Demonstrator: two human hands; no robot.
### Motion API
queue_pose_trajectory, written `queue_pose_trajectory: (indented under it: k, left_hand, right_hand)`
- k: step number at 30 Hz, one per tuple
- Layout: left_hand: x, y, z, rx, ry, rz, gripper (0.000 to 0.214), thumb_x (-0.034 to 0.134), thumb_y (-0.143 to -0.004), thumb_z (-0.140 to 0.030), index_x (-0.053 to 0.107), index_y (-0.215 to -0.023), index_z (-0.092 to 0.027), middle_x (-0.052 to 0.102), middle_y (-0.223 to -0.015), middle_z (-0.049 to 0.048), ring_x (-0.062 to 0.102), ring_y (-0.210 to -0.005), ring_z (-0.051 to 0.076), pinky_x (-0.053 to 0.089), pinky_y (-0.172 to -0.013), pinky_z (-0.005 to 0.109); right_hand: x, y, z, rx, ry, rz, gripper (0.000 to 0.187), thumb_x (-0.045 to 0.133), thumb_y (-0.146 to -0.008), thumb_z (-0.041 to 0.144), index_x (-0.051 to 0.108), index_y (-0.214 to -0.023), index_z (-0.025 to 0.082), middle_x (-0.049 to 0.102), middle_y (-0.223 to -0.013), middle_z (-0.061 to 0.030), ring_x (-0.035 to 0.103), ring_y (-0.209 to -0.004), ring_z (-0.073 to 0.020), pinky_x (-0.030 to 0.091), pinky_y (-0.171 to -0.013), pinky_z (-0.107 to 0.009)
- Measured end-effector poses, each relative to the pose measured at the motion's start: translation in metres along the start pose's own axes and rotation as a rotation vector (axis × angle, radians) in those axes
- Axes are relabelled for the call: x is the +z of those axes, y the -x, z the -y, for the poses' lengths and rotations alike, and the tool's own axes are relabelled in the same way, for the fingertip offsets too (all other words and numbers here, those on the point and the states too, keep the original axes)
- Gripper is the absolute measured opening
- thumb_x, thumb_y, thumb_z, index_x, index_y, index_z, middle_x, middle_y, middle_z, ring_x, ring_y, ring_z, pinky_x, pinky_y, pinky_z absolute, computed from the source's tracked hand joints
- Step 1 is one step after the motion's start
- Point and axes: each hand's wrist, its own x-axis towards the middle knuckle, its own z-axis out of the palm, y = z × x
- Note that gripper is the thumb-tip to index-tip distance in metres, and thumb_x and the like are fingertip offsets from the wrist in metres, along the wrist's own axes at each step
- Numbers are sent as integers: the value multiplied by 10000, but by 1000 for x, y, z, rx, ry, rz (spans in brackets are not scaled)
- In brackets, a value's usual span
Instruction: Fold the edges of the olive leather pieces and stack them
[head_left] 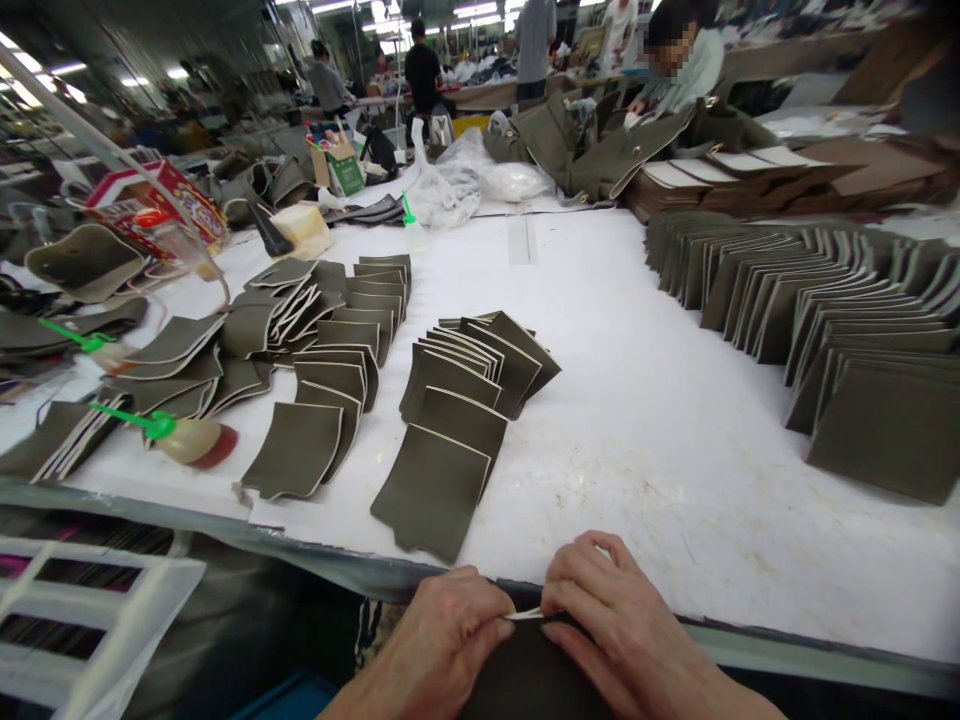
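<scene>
At the table's front edge, my left hand [457,632] and my right hand [611,615] pinch the pale-edged top of a dark olive leather panel [536,672]. Both sets of fingers are closed on that edge, close together, and the panel hangs down below it. Its lower part runs out of the frame. Just beyond my hands lies a fanned row of similar leather pieces [435,485], overlapping on the white table [592,450]. A second overlapping row of pieces [296,445] lies to its left.
Long rows of upright olive panels [885,425] stand at the right. A glue bottle with a green nozzle [191,440] lies on its side at the left. Plastic bags [450,180] and a green box [345,170] sit farther back. Another person [686,65] works across the table.
</scene>
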Motion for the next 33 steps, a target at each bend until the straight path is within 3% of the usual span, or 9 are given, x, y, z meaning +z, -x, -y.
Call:
queue_pose_trajectory:
  k: [8,15,23,26,33]
  left_hand:
    - [5,4,5,45,-12,-11,223,464,-955,-195,632,-809,-174,635,-759,17,579,-775,162,359,-692,242]
    - [5,4,7,109,-39,-56,294,403,-976,-233,590,-757,-173,608,-721,16,575,-743,157,353,-662,244]
    - [9,5,7,141,-105,-42,248,428,-957,-205,634,-824,-171,633,-738,24,573,-724,159,353,-650,253]
    - [9,4,10,127,-84,-46,267,411,-970,-232,630,-826,-177,633,-746,24,580,-738,159,358,-657,249]
    - [3,5,6,86,-34,-40,267,408,-979,-250,623,-832,-188,638,-765,13,582,-761,155,359,-678,241]
  right_hand:
    - [-5,2,-3,23,27,143,180,486,-977,117,550,-827,192,584,-850,-5,480,-828,-193,322,-843,-397]
    - [-22,-3,2,185,-80,270,150,493,-994,119,580,-920,215,608,-926,-5,523,-855,-183,350,-783,-346]
    - [-15,5,-5,112,99,279,160,509,-958,119,583,-845,205,610,-878,-13,512,-806,-202,318,-764,-385]
    - [-20,6,-6,145,138,288,140,549,-934,120,568,-822,201,603,-869,-14,509,-804,-210,326,-765,-394]
    - [-31,1,5,166,-67,255,149,580,-941,114,586,-1028,235,584,-1041,-28,511,-946,-218,400,-805,-365]
